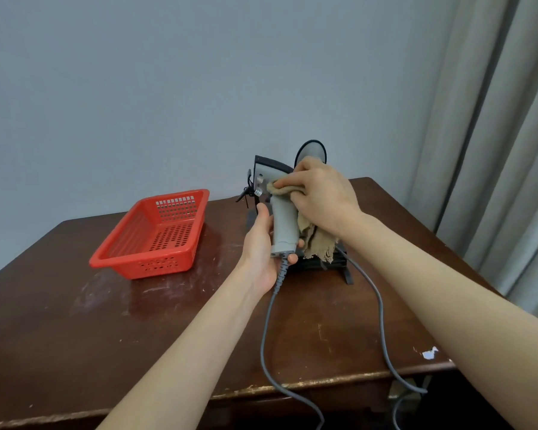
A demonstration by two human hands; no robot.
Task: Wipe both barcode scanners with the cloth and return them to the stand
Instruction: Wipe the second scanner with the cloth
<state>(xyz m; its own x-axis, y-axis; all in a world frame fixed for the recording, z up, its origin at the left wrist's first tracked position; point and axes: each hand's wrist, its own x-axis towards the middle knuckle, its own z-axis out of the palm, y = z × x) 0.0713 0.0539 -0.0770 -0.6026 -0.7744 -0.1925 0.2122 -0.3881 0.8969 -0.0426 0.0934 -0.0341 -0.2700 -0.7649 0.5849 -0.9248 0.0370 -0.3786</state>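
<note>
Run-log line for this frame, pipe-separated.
wiping | left hand holds scanner | right hand rubs cloth | second scanner on stand

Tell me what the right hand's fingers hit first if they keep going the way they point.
The right hand points left, pressing the cloth onto the scanner head. Going on, it meets that head at once; beyond, probably just wall, though depth is unclear.

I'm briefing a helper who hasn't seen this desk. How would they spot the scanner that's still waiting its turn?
Start at the dark wooden table and find the black stand right of the red basket. The waiting scanner sits there behind the right hand; only its rounded, dark-rimmed grey head shows. The held scanner is upright in the left hand.
</note>
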